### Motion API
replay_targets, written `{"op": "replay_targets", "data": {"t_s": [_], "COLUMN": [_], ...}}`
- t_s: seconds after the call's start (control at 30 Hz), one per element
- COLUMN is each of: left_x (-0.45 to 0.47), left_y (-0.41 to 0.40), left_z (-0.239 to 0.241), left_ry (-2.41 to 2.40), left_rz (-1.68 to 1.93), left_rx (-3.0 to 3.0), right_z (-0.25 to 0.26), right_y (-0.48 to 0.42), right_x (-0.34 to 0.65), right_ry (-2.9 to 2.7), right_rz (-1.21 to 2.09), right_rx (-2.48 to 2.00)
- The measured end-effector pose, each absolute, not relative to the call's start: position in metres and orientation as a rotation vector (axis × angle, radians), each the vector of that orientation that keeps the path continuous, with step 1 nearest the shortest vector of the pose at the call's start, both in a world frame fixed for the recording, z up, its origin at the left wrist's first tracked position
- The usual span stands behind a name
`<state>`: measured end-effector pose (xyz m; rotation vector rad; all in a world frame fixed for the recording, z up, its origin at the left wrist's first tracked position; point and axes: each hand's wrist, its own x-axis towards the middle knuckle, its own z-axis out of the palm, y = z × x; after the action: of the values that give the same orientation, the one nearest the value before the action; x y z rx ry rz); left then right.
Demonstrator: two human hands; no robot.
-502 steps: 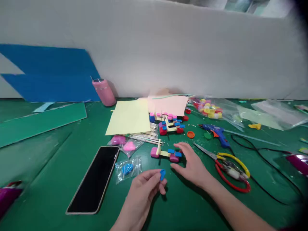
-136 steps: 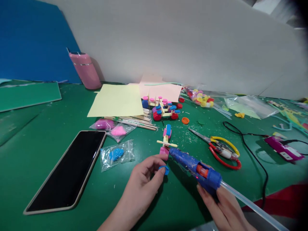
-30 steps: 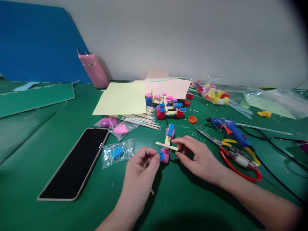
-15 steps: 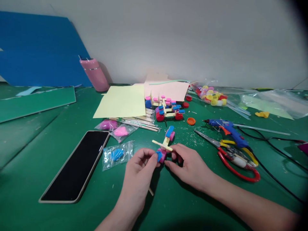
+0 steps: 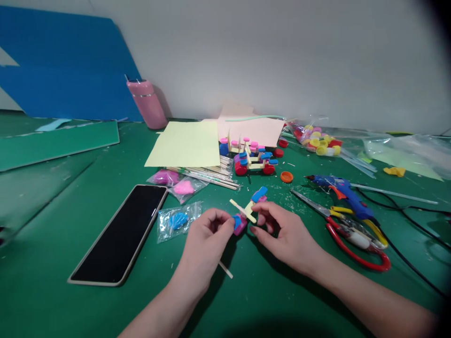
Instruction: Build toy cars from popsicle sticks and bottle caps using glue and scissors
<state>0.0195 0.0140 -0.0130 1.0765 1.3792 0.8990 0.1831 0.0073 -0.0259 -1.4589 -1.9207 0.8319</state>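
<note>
A small stick model (image 5: pixel 251 208) made of pale craft sticks with pink and blue caps is lifted slightly off the green table (image 5: pixel 70 300). My right hand (image 5: pixel 282 232) grips its middle between thumb and fingers. My left hand (image 5: pixel 206 241) pinches a small blue cap (image 5: pixel 236 221) and presses it against the pink cap at the model's near end. A loose stick (image 5: pixel 225 270) lies under my left wrist.
A black phone (image 5: pixel 121 232) lies to the left, small bags of blue (image 5: pixel 178 220) and pink pieces (image 5: pixel 183 188) beside it. Finished stick models (image 5: pixel 252 157), yellow paper (image 5: pixel 186 143), a pink tumbler (image 5: pixel 148 103), a blue glue gun (image 5: pixel 343 192), red scissors (image 5: pixel 352 234) and a bag of caps (image 5: pixel 317 141) surround the hands.
The glue gun went back onto the table at the right. My right hand took hold of the model and tilted it up, while my left hand brought the blue cap onto its near pink end.
</note>
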Motion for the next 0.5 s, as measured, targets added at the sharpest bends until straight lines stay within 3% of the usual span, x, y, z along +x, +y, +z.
{"op": "replay_targets", "data": {"t_s": [0.5], "left_x": [0.018], "left_y": [0.024], "left_z": [-0.012], "left_ry": [1.363], "left_rz": [0.859], "left_rx": [1.081], "right_z": [-0.019], "right_y": [0.02], "right_x": [0.175], "right_ry": [-2.132], "right_rz": [0.943], "right_rx": [-1.443]}}
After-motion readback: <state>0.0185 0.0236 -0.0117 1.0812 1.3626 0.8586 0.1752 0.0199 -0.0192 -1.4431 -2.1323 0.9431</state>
